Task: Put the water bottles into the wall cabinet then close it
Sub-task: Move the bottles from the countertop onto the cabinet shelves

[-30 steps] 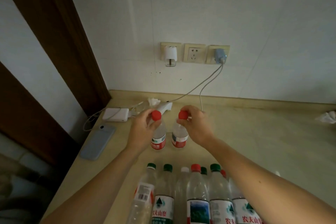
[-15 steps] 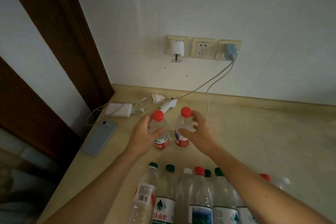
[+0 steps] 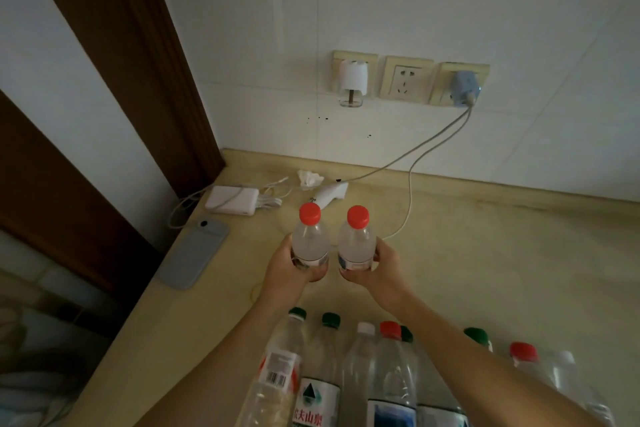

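Head view: bottles [image 3: 310, 243] in hands [image 3: 291, 270].

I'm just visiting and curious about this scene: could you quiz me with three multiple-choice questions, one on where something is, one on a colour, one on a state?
1. Where does the grey phone lie?
A. near the counter's left edge
B. among the front bottles
C. under the sockets

2. What colour are the caps of the two held bottles?
A. green
B. white
C. red

3. What is the left hand doing?
A. resting flat
B. gripping a bottle
C. pointing

Answers:
1 A, it lies beside the edge.
2 C, left bottle and right bottle both show red.
3 B, like the right hand.
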